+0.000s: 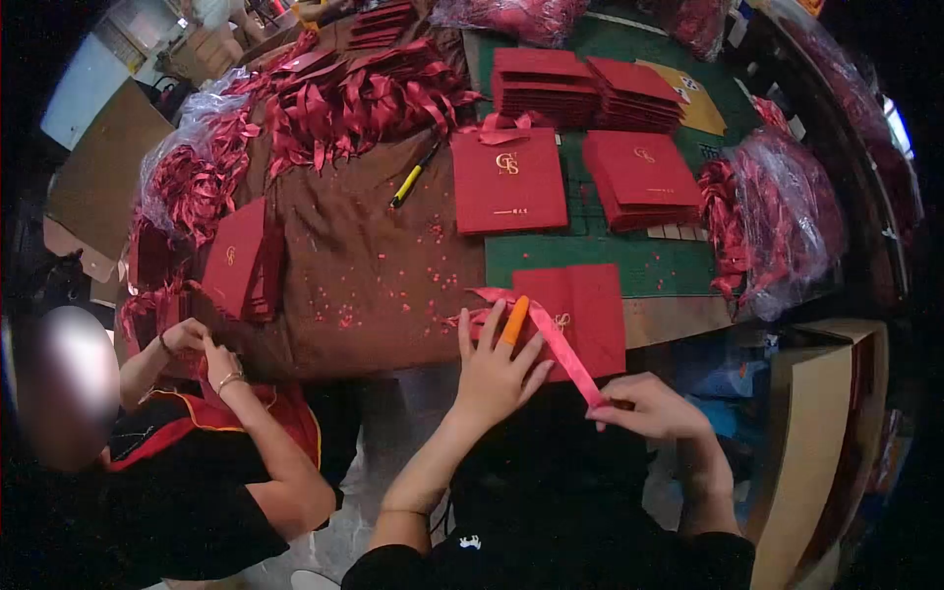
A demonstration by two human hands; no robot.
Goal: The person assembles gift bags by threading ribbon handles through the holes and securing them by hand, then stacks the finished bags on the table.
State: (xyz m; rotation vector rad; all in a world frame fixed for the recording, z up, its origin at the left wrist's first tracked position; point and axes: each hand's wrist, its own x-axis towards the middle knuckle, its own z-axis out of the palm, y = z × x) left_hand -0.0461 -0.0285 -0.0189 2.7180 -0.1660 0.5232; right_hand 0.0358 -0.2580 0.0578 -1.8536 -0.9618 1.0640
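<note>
A red bag (598, 320) with a gold logo lies flat at the table's front edge. My left hand (500, 369) rests on its left part with fingers spread, an orange cover on one finger. From near those fingertips a pink-red ribbon (562, 352) runs down to the right across the bag. My right hand (644, 405) pinches the ribbon's lower end, just off the bag's lower right corner. More ribbon shows beside my left fingers.
Stacks of red bags (511, 187) stand behind, on a green mat (551, 250). A yellow cutter (406, 185) lies on brown cloth (324, 236). Plastic-wrapped ribbons (787, 211) sit at right. At left, a co-worker's hands (211, 354) are near more bags. A cardboard box (811, 433) stands lower right.
</note>
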